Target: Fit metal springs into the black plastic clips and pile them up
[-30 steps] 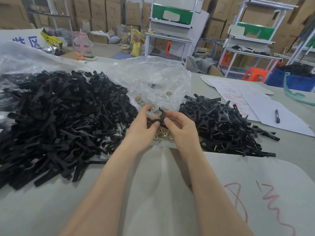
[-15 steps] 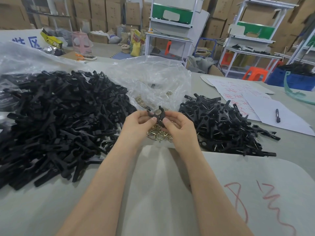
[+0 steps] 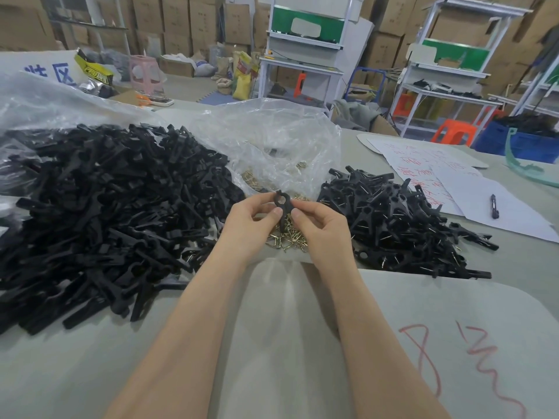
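Desk (image 3: 90,373): big clip heap (image 3: 99,213) on the left half, smaller clip pile (image 3: 393,219) right of centre. Between them loose springs (image 3: 287,237), bag (image 3: 272,140) just behind. Left hand (image 3: 251,225) and right hand (image 3: 323,228) above the springs, single clip (image 3: 282,202) pinched between both. Paper sheets (image 3: 514,219) far right, pen (image 3: 493,206) on them. Shelving racks (image 3: 305,40) behind the desk.

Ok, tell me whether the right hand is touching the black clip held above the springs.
Touching. The head view shows the right hand pinching the black clip on its right side, while the left hand pinches its left side.
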`<state>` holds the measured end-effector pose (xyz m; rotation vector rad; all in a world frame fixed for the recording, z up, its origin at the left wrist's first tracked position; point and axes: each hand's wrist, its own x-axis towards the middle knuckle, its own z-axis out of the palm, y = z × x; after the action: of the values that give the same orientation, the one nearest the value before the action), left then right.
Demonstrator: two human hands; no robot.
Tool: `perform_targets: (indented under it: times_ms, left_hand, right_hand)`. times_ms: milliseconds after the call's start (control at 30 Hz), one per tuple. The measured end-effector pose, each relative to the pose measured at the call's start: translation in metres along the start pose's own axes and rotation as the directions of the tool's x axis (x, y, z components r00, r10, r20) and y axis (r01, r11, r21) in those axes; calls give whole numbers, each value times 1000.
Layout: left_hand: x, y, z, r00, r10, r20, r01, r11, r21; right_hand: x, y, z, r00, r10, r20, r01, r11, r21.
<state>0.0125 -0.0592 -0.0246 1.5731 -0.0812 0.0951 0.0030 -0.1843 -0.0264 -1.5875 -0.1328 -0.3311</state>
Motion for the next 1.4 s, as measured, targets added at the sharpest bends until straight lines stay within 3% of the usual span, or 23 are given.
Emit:
perform_targets:
  times_ms: [233,367,467,533,567,600,633,700,767,833,1033,1167,1400]
  left_hand:
    - [-3,4,-2,993,-12,114,42,964,-263]
    - [-6,6,-2,980,-14,200,75,950,-304]
    - [-5,7,-1,989,-12,145,51,962,-267]
    - [-2,8,-3,996,-61,59,79,926,-369]
    - [0,8,-6,995,-101,19,98,879,-466]
    - [2,8,-9,989,-145,-11,113,813,-571]
    - [4,8,-13,981,-191,-27,124,734,-668]
    - [7,8,-18,961,-277,-23,154,598,-786]
    - [6,7,-19,943,-333,9,194,530,-826]
    - [4,6,-19,931,-364,33,219,484,-847]
    - [6,2,-19,909,-406,92,314,524,-792]
    - [7,5,-18,896,-426,128,308,386,-870]
    - [3,7,-15,891,-402,212,360,339,-869]
  right_hand:
    - [0,-3,0,998,60,14,-61,995,85]
    - [1,-4,-3,978,165,124,-194,941,277]
    - [2,-5,-1,971,211,111,-238,881,410]
    - [4,-4,-3,965,262,5,-234,855,463]
    - [4,-2,-5,967,243,-76,-200,910,364]
    - [5,1,-8,973,179,-146,-160,979,129]
    - [4,5,-10,982,95,-161,-125,974,-188]
    - [2,14,-7,997,59,-43,-73,748,-659]
    - [0,23,1,987,153,37,-56,563,-825]
    - [-2,26,6,989,142,48,-32,515,-857]
    - [-1,26,5,997,74,-3,-41,523,-851]
    - [0,28,1,998,53,-23,-47,523,-851]
    - [5,21,-7,982,-46,-183,-54,861,-506]
